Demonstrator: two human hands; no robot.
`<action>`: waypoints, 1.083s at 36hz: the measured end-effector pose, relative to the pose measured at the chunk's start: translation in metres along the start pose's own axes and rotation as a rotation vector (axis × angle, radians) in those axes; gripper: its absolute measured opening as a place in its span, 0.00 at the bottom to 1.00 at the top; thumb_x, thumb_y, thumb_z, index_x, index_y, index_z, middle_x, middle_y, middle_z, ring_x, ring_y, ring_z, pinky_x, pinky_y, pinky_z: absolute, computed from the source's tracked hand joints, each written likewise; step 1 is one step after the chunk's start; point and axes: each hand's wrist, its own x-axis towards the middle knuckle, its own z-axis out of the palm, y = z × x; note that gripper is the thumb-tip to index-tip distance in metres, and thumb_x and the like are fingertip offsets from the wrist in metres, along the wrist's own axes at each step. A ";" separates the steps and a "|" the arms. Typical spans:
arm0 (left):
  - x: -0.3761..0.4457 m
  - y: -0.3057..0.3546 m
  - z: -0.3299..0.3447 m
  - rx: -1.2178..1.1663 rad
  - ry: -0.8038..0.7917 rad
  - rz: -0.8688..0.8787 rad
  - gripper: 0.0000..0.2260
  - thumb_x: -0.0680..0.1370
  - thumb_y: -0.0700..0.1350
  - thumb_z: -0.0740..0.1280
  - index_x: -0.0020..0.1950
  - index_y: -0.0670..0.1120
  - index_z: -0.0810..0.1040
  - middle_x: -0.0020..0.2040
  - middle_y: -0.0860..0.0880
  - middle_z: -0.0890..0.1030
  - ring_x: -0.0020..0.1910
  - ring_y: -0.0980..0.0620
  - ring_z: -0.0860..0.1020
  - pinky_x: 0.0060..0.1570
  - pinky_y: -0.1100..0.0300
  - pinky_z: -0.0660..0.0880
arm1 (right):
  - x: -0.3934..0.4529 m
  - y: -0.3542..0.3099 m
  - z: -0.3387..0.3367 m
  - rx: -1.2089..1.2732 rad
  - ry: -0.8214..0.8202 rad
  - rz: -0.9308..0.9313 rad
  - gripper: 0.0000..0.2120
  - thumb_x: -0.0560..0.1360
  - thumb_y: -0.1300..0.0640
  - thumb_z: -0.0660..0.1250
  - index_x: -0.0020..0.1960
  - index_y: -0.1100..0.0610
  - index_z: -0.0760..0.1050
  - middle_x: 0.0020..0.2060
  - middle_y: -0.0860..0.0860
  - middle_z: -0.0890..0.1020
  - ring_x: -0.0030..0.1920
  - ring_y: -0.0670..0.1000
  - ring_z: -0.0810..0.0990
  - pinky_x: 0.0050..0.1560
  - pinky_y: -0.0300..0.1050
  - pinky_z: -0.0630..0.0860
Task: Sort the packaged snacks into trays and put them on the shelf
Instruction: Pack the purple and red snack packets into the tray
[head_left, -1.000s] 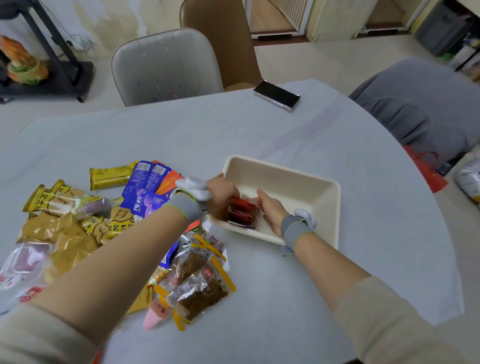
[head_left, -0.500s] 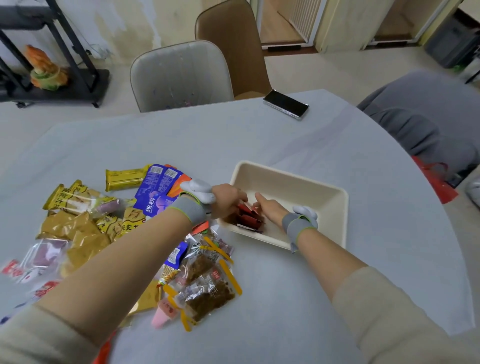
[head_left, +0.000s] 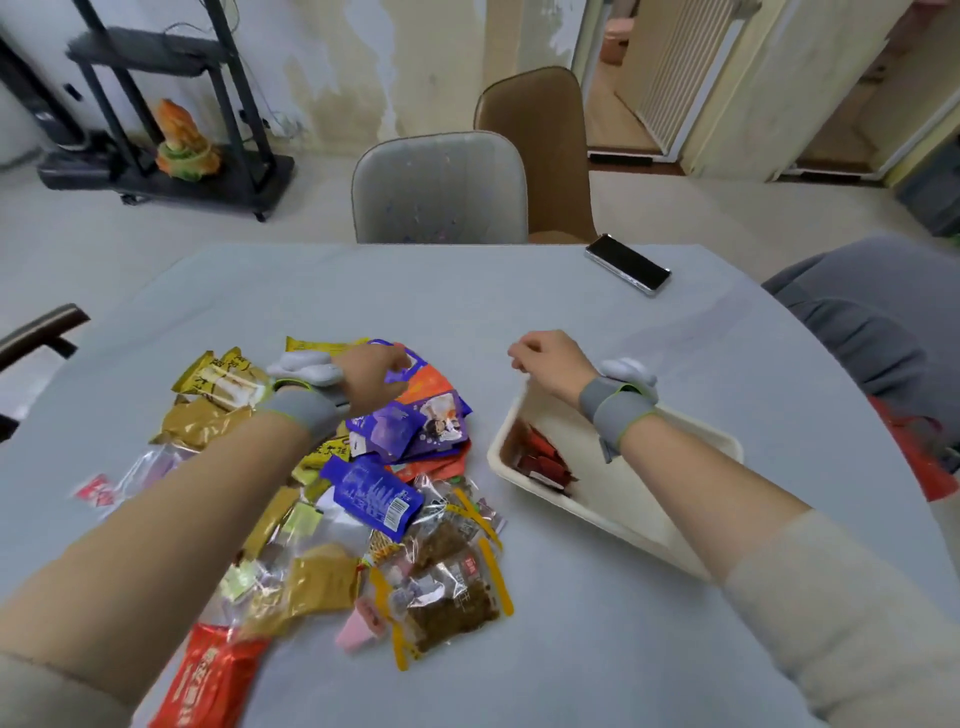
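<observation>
— Where are the snacks sitting right now?

— Most are lying in a pile (head_left: 363, 483) on the table (head_left: 571, 649). A few red packs (head_left: 540, 457) are lying in the near-left corner of the tray (head_left: 675, 545).

— What are the hands doing?

— The left hand (head_left: 371, 376) is reaching over the purple packs (head_left: 410, 426). I cannot tell if it is pinching one. The right hand (head_left: 550, 358) is hanging above the tray's far corner, fingers loosely curled, holding nothing.

— How should the next pick go?

— I think it is best to be taking one kind at a time. The packs are lying on top of each other, so lifting from the top is safest. The shiny ones may be slipping.
</observation>
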 end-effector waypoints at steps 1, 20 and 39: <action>-0.006 -0.013 0.002 0.000 -0.002 -0.056 0.17 0.78 0.45 0.65 0.66 0.43 0.74 0.63 0.44 0.78 0.62 0.45 0.75 0.60 0.56 0.70 | 0.002 -0.013 0.007 -0.015 -0.043 -0.040 0.12 0.77 0.57 0.62 0.45 0.66 0.79 0.45 0.61 0.83 0.50 0.59 0.80 0.54 0.50 0.74; -0.002 -0.089 0.038 -0.181 -0.025 -0.300 0.19 0.79 0.46 0.63 0.69 0.43 0.69 0.67 0.42 0.73 0.65 0.44 0.73 0.60 0.56 0.70 | 0.033 -0.053 0.161 -0.772 -0.237 -0.274 0.27 0.69 0.41 0.68 0.59 0.58 0.69 0.58 0.57 0.75 0.58 0.58 0.74 0.54 0.50 0.72; 0.073 -0.088 0.046 -0.302 -0.015 -0.405 0.29 0.75 0.58 0.67 0.67 0.40 0.65 0.63 0.40 0.75 0.59 0.41 0.75 0.56 0.48 0.72 | 0.049 -0.051 0.091 -0.815 -0.360 -0.361 0.24 0.72 0.56 0.68 0.62 0.59 0.61 0.53 0.57 0.77 0.53 0.61 0.78 0.45 0.48 0.71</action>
